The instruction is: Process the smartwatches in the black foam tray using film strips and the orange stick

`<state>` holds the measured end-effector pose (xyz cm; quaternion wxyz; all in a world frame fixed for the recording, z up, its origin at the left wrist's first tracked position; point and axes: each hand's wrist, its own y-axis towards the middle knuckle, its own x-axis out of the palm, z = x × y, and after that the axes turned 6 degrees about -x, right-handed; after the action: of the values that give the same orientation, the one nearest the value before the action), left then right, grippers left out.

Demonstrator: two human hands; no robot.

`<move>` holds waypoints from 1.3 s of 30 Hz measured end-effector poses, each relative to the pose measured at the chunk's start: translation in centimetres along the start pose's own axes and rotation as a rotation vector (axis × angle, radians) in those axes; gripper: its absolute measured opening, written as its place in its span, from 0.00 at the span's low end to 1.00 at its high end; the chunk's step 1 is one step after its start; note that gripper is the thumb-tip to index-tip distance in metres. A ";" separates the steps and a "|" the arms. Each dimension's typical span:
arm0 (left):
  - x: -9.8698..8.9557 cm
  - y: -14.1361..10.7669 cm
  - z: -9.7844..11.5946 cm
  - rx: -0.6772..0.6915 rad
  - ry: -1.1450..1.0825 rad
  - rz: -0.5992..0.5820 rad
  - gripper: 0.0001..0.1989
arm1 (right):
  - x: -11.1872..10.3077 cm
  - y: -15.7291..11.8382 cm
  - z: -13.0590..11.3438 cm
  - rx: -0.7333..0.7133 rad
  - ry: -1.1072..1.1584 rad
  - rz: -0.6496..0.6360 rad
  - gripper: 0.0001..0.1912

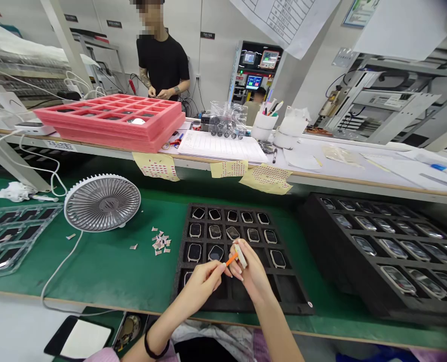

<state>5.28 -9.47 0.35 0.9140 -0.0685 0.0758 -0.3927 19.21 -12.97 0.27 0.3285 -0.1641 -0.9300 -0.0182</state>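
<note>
Stick on watch case, held up over the black tray

My left hand (202,281) pinches a thin orange stick (231,259) between thumb and fingers. My right hand (252,269) holds a pale, watch-shaped piece (242,256) on edge, fingers curled round it. Stick and piece meet, or nearly so; my fingers hide the exact contact. The piece is above the black foam tray (298,304), near its middle, not lying in a compartment. Rows of watch-shaped pieces (195,252) sit in the tray, dark faces up.

I take the step in hand to be close work on this one piece with the stick's tip. To my mind, the next move calls for a firm right-hand hold by the edges, so the piece can't roll or drop, and light, well-aimed pressure from the left. Slipping could scratch the face, though I can't tell which side the tip is meeting.

Small pale scraps (160,243) lie left of the tray on the green mat (113,261), well apart from my hands. A round fan (108,206) stands beyond them, farther left.
</note>
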 end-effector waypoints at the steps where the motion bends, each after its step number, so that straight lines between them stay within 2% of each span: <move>1: 0.0 0.0 0.0 -0.004 -0.005 0.002 0.21 | 0.1 0.0 0.0 0.012 0.024 -0.006 0.13; 10: 0.2 -0.1 0.2 -0.020 -0.022 0.004 0.23 | 0.1 -0.1 -0.1 0.007 0.025 -0.012 0.14; 21: -0.6 -0.5 0.5 -0.025 0.001 0.001 0.24 | 0.0 -0.3 -0.1 -0.066 -0.187 0.004 0.14; 25: -0.6 -0.3 0.8 -0.051 -0.055 -0.061 0.24 | 0.1 -0.2 0.3 0.014 -0.024 -0.062 0.15; 28: -0.2 -0.3 0.8 -0.066 -0.120 -0.053 0.24 | 0.4 -0.2 0.7 0.097 0.168 -0.113 0.16; 31: 0.1 -0.3 0.5 -0.077 -0.175 -0.038 0.25 | 0.5 -0.1 1.0 0.123 0.246 -0.107 0.15; 36: 0.2 -0.1 0.2 -0.093 -0.201 -0.013 0.24 | 0.4 -0.2 1.1 0.139 0.217 -0.101 0.19; 39: 0.4 0.3 0.2 -0.035 -0.195 0.060 0.23 | 0.7 -0.7 1.5 0.050 0.064 -0.017 0.18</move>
<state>5.80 -9.52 0.51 0.9271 -0.1200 -0.0049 -0.3551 17.58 -13.18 -0.47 0.3619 -0.1474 -0.9205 -0.0030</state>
